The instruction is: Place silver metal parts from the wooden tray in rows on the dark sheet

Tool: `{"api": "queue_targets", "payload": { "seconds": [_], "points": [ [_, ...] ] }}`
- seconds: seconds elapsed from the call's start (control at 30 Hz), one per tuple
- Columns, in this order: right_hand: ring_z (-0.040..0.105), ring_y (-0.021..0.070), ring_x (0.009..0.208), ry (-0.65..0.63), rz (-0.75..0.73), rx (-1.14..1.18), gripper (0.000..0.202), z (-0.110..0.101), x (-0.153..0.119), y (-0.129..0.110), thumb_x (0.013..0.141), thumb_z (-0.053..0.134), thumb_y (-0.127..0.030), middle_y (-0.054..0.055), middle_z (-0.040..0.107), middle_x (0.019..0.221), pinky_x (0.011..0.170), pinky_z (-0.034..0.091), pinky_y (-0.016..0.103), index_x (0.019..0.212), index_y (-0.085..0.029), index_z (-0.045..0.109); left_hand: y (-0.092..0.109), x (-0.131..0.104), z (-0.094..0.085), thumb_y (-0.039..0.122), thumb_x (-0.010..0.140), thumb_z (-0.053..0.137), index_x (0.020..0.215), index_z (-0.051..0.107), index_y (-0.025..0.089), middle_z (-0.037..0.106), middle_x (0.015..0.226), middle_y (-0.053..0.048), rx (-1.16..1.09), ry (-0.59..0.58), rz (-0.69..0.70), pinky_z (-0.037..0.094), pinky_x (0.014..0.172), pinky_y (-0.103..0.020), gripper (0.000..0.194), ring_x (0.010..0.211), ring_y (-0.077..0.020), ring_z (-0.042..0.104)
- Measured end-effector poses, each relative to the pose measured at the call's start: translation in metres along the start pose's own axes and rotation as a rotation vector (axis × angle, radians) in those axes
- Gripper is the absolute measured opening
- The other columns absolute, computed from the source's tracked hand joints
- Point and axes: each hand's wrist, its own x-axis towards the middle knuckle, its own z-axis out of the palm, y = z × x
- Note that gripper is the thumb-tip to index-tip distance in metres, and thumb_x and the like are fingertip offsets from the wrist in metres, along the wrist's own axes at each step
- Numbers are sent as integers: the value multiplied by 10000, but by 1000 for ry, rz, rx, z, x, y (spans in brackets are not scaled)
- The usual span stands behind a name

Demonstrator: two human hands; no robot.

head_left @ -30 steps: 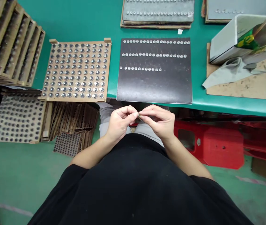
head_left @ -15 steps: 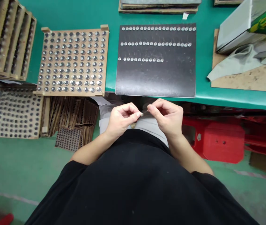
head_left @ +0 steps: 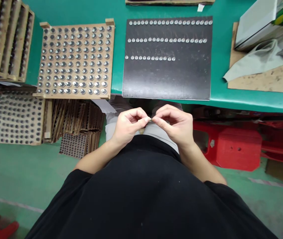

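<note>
Above my lap, just off the table's front edge, my left hand pinches a small round metal part between thumb and forefinger. My right hand is closed too, its thumb and forefinger pressed together at the other side of the part, on its thin wire, which hardly shows now. Beyond the hands lies a black board with rows of similar small round parts, fine wires rising from them. To its left sits a wooden tray holding rows of dark cylinders with metal tops.
Stacked wooden trays stand at the far left. More filled trays lie below the table edge. A white box and a grey cloth rest on cardboard at the right. A red stool is under the table's right side.
My right fingertips have come left, from a short distance along the wire to right against the small part. My left hand keeps its pinch. The view has shifted slightly.
</note>
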Motion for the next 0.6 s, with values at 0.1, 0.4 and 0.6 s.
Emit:
{"api": "queue_targets", "payload": {
  "seconds": [0.1,0.4,0.6],
  "points": [
    [526,115,575,-23,1,15,282,-3,-1,0,749,747,-414,2,610,616,506,425,266,591,-208,638,-1,-1,-1,397,659,829,570,622,141,535,582,15,14,25,3,377,548,-233,341,537,-65,424],
    [467,91,529,174,119,58,383,4,-1,10,744,731,-519,-22,546,574,503,406,251,594,-199,582,2,-4,-1,395,655,832,561,612,138,525,587,8,14,-45,-23,326,490,-229,351,523,-65,422],
    [508,103,552,-8,72,16,420,0,-6,5,734,717,-589,-6,583,608,514,437,262,600,-203,618,0,-4,-2,405,665,824,572,616,140,528,588,8,35,-3,12,344,512,-233,350,535,-71,432]
  ]
}}
